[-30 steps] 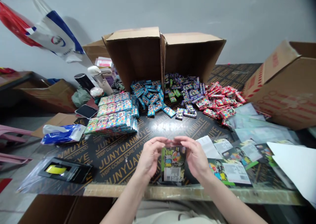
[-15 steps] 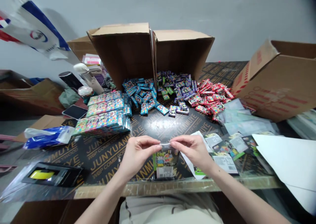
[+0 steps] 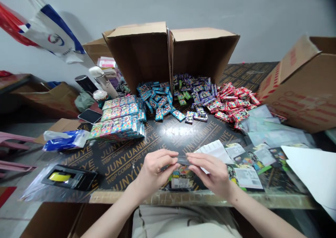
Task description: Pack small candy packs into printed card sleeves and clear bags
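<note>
Head camera: at lower centre I had left hand point(image 3: 159, 168) and right hand point(image 3: 212, 171) pinching, fingers nearly closed, either end of a clear bag point(image 3: 182, 159); printed card point(image 3: 182, 182) showed beneath, red packs point(image 3: 232, 104) right of centre.

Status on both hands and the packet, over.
Left hand and right hand pinching clear film between them. Printed packet below, partly hidden. White paper behind right hand; loose blue packs farther off.
</note>
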### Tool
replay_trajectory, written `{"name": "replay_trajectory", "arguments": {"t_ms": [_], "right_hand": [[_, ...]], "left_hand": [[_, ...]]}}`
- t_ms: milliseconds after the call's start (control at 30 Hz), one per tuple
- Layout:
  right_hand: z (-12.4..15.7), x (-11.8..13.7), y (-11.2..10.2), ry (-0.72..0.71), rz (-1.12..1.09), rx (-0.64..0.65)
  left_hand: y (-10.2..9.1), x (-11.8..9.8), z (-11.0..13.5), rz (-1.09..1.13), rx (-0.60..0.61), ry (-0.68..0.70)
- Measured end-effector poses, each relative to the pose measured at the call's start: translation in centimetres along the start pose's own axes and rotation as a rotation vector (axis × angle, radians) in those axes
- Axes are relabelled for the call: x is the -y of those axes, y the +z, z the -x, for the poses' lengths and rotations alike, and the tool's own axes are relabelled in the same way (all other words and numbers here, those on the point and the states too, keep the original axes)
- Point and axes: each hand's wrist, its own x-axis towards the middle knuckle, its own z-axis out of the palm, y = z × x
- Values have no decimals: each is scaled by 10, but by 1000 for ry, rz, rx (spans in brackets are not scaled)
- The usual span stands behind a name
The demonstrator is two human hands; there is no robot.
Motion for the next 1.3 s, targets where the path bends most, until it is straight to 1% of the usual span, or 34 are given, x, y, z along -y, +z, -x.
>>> {"name": "replay_trajectory", "arguments": {"t_ms": [100,133,167,233,300,333,367,400,433,500,533,567,633,667,700,767,800,833,867,900,933,967,1033,1067,1100,1133,1200,1233,1267,1300], "right_hand": [[0,3,4,240,-91,-49],[-1,5,4,264,-86,-61],[-1,6,4,232,-57,-61],[-2,8,2,55,40,-27],[-1,8,-2,-111,109,51],[-1,7,-4,-146,120,93],[-1,6,-6,-139,119,129],[-1,3,-8,-95,105,152],[0,-1,-8,-18,86,150],[6,-11,-3,181,41,112],[10,-17,2,274,11,123],[14,-23,10,347,-25,168],[20,-34,29,420,-103,314],[20,-39,39,420,-140,375],[17,-43,49,410,-170,407],[-1,-53,66,367,-172,395],[-16,-60,71,334,-127,373],[-33,-68,73,300,-41,348],[-52,-77,73,266,96,303],[-72,-87,71,237,283,235],[-91,-98,67,241,479,182],[-108,-108,61,271,617,135],[-135,-126,49,312,713,99],[-144,-131,44,326,712,98],[-149,-134,42,330,697,105],[-151,-133,42,331,687,113],[-143,-120,49,320,649,143],[-134,-110,55,323,558,169],[-123,-98,62,335,422,214],[-109,-84,68,366,208,263]], "left_hand": [[-1,1,0,30,-11,-35],[-1,1,0,34,-17,-43],[-1,2,0,33,-21,-44],[2,2,0,26,-5,-24],[5,4,0,11,51,25],[6,5,0,-2,86,54],[7,7,0,-20,115,81],[6,10,0,-40,130,101],[5,13,1,-59,129,108],[-1,23,5,-82,73,82],[-5,29,9,-85,21,45],[-10,35,13,-86,-39,-11],[-21,50,22,-77,-175,-170],[-26,57,28,-66,-250,-269],[-31,66,34,-47,-325,-378],[-38,84,48,21,-484,-589],[-41,93,57,59,-561,-678],[-43,102,66,92,-626,-753],[-44,111,75,104,-667,-810],[-45,118,85,67,-681,-858],[-45,123,94,-23,-645,-898],[-44,127,102,-157,-604,-905],[-43,127,112,-397,-551,-833],[-41,124,112,-446,-554,-778],[-39,120,110,-422,-568,-738],[-35,114,105,-325,-578,-728],[-25,101,87,19,-586,-776],[-19,95,76,231,-573,-808],[-13,89,65,423,-597,-826],[-6,84,54,612,-587,-858]]}}
